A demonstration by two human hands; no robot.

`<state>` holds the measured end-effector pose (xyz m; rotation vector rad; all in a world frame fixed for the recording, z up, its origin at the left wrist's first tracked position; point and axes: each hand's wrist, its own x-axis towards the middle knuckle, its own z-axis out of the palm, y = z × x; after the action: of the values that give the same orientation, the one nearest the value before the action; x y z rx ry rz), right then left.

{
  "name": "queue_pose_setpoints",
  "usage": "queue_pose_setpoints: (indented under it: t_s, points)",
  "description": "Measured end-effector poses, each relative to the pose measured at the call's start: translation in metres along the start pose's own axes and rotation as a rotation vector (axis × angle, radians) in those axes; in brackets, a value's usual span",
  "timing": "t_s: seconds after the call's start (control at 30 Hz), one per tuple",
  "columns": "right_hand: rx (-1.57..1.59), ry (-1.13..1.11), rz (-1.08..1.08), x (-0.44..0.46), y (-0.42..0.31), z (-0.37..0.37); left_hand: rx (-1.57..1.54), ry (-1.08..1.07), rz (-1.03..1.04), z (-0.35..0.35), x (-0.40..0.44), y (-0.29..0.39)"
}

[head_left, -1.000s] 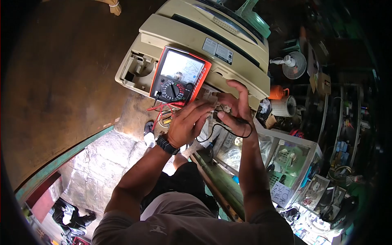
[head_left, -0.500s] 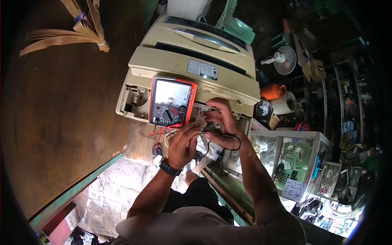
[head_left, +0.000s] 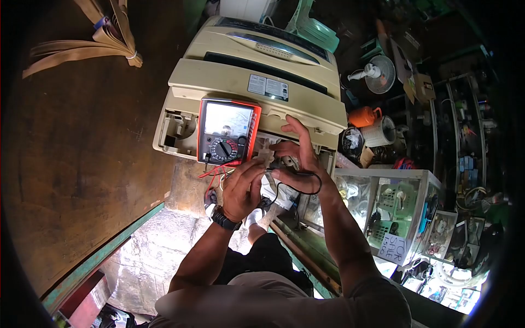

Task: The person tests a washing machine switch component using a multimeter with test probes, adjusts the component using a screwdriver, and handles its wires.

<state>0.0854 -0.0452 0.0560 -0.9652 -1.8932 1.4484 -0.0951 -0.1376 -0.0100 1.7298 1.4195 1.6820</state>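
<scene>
My left hand (head_left: 241,188), with a black wristwatch (head_left: 226,220), pinches a small whitish plastic part (head_left: 266,157) from its left side. My right hand (head_left: 301,156) is on the other side of it, thumb and fingers closing in while one finger points up. A black test lead (head_left: 314,191) loops beside the right thumb and wrist; its tip is hidden between the fingers. Just left of the hands, a red-and-black analog multimeter (head_left: 224,148) leans on the open front of a beige washing machine (head_left: 219,82). Red test leads (head_left: 210,174) hang below the meter.
A brown wooden panel (head_left: 87,164) fills the left side, with tan straps (head_left: 112,41) on top. To the right stand a glass display case (head_left: 396,218) with a handwritten sale sign (head_left: 392,249), a white fan (head_left: 379,74), an orange container (head_left: 365,116) and cluttered shelves.
One finger of my right hand has lifted and straightened away from the plastic part. My left hand keeps its pinch. The whole view has shifted slightly.
</scene>
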Motion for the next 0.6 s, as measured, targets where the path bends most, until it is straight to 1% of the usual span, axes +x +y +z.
queue_pose_setpoints:
  t_s: [0.1, 0.17, 0.27, 0.6]
  points:
    - [-0.002, 0.024, 0.042, -0.001, 0.006, -0.001, 0.012, 0.021, 0.021, 0.001, 0.001, -0.002]
    - [-0.010, -0.030, 0.075, 0.000, 0.007, -0.002, 0.017, 0.024, 0.036, 0.001, 0.002, -0.002]
    - [-0.007, -0.026, 0.033, 0.001, 0.011, -0.003, 0.015, 0.025, 0.043, 0.001, 0.002, -0.003]
    - [0.094, -0.023, 0.010, 0.000, 0.006, -0.001, 0.017, -0.007, 0.029, 0.004, 0.011, -0.002]
